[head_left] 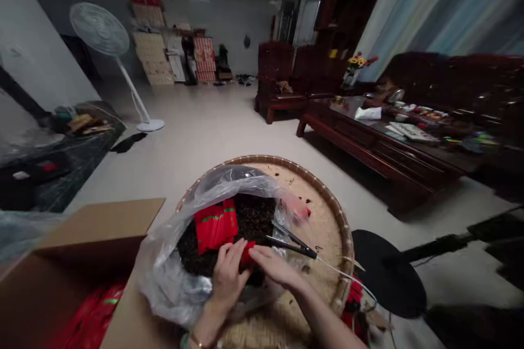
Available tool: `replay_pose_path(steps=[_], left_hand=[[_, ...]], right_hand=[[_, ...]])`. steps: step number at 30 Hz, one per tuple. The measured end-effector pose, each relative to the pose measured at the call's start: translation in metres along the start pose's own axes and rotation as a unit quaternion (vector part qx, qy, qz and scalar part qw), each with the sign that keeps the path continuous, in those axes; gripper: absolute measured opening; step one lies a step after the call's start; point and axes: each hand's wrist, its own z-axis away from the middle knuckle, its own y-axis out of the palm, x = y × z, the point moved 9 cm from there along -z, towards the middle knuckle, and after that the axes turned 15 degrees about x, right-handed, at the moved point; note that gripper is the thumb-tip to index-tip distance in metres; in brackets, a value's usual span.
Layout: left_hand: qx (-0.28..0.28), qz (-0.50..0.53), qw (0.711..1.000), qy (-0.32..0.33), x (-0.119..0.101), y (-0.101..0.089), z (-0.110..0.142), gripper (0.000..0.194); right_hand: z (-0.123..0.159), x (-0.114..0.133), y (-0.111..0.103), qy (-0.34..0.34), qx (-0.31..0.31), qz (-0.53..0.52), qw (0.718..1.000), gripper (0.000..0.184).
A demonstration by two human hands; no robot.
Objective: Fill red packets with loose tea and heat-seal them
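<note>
Both my left hand and my right hand are closed on a small red packet, one on each side, above an open clear plastic bag. Dark dried leaves, looking like loose tea, fill the bag. A stack of red packets with green marks lies on the leaves, just beyond my left hand. Close to my right hand rests a black and silver tong-like tool with a pale cord, its two arms apart. My fingers partly cover the held packet.
The bag sits on a round woven bamboo tray with scattered leaf bits. At the left stands an open cardboard box holding red packets. A black round base is on the right, a wooden table beyond, and a white fan far left.
</note>
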Motion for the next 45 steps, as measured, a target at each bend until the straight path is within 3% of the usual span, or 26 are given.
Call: replay_pose_path(steps=[2, 5, 8, 9, 11, 13, 14, 19, 24, 28, 32, 36, 38, 41, 45], left_hand=[[-0.020, 0.016, 0.999, -0.022, 0.005, -0.003, 0.000, 0.050], [-0.053, 0.045, 0.996, -0.057, 0.014, -0.008, 0.000, 0.042], [-0.079, 0.070, 0.991, -0.082, 0.020, -0.013, 0.001, 0.036], [-0.083, 0.077, 0.990, -0.085, 0.021, -0.014, 0.001, 0.035], [-0.091, 0.089, 0.988, -0.088, 0.022, -0.016, 0.001, 0.034], [-0.095, 0.103, 0.985, -0.097, 0.024, -0.017, 0.002, 0.034], [-0.095, 0.112, 0.984, -0.103, 0.025, -0.016, 0.002, 0.034], [-0.088, 0.164, 0.974, -0.130, 0.028, -0.013, 0.003, 0.034], [-0.092, 0.189, 0.968, -0.136, 0.028, -0.012, 0.002, 0.032], [-0.092, 0.194, 0.967, -0.136, 0.027, -0.010, 0.001, 0.032], [-0.087, 0.196, 0.967, -0.140, 0.027, -0.008, 0.001, 0.032], [-0.095, 0.190, 0.967, -0.141, 0.026, -0.010, 0.001, 0.031], [-0.099, 0.190, 0.967, -0.139, 0.025, -0.011, 0.002, 0.031], [-0.099, 0.192, 0.967, -0.137, 0.026, -0.013, 0.002, 0.030], [-0.097, 0.188, 0.968, -0.133, 0.026, -0.016, 0.002, 0.030]], right_hand=[[0.004, -0.003, -0.005, 0.023, 0.015, -0.074, 0.997, 0.054], [0.006, 0.003, -0.031, 0.024, -0.025, -0.077, 0.996, 0.053], [-0.001, 0.023, -0.068, -0.010, -0.116, 0.119, 0.986, 0.031], [-0.008, 0.030, -0.072, -0.005, -0.123, 0.231, 0.965, 0.025], [-0.028, 0.029, -0.069, 0.048, -0.092, 0.433, 0.895, 0.039], [-0.048, 0.019, -0.065, 0.113, -0.068, 0.539, 0.832, 0.054], [-0.056, 0.016, -0.063, 0.135, -0.070, 0.560, 0.814, 0.056], [-0.077, 0.008, -0.060, 0.169, -0.100, 0.577, 0.793, 0.038], [-0.078, 0.004, -0.065, 0.164, -0.100, 0.561, 0.806, 0.034], [-0.076, 0.003, -0.072, 0.137, -0.096, 0.507, 0.845, 0.035], [-0.070, 0.008, -0.086, 0.080, -0.111, 0.408, 0.903, 0.039], [-0.059, 0.011, -0.102, 0.014, -0.148, 0.256, 0.955, 0.040], [-0.052, 0.005, -0.107, -0.006, -0.172, 0.129, 0.976, 0.047], [-0.045, -0.015, -0.102, -0.011, -0.178, -0.104, 0.978, 0.044], [-0.043, -0.030, -0.080, -0.015, -0.139, -0.325, 0.935, 0.024]])
